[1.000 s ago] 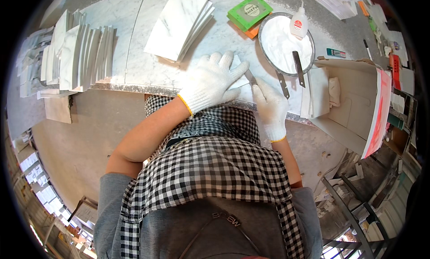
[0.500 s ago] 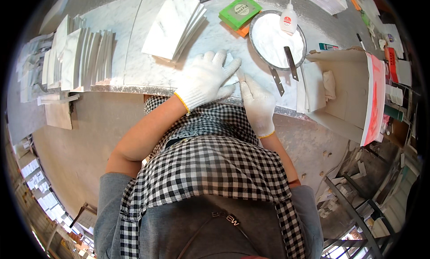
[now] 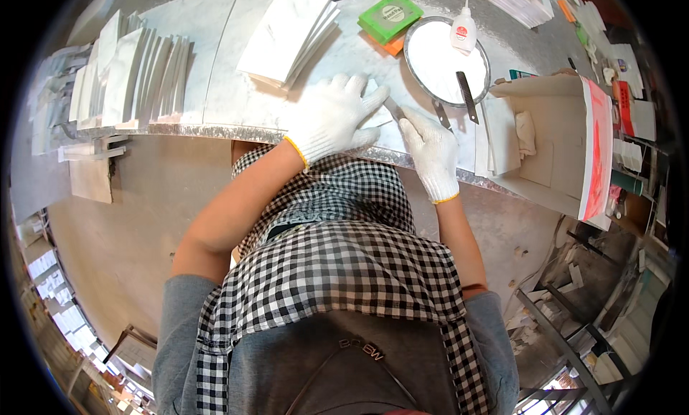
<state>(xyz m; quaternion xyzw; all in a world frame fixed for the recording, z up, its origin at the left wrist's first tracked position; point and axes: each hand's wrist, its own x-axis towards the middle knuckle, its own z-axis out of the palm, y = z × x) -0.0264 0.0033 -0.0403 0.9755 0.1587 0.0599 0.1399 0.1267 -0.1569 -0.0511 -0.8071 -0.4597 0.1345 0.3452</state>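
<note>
My left hand (image 3: 331, 115), in a white knitted glove, lies flat with fingers spread on a small white marble piece (image 3: 379, 118) near the table's front edge. Most of that piece is hidden under the glove. My right hand (image 3: 432, 148), gloved too, is closed round a thin metal scraper blade (image 3: 394, 109); its tip points toward the left hand's fingertips and its handle end is hidden. Just beyond the right hand stands a round metal bowl (image 3: 409, 59) of white powder or paste. A dark flat scraper (image 3: 466, 98) lies over its rim, and a white squeeze bottle (image 3: 463, 31) rests at its far side.
A stack of white marble tiles (image 3: 287, 34) lies beyond my left hand. More tiles (image 3: 122, 77) stand upright at the left. Green and orange hand pads (image 3: 389, 16) sit left of the bowl. An open cardboard box (image 3: 549, 142) stands at the right edge.
My right hand has moved right and slightly back from the left hand, with the blade still in it. The left hand stays on the marble piece. The view has shifted slightly.
</note>
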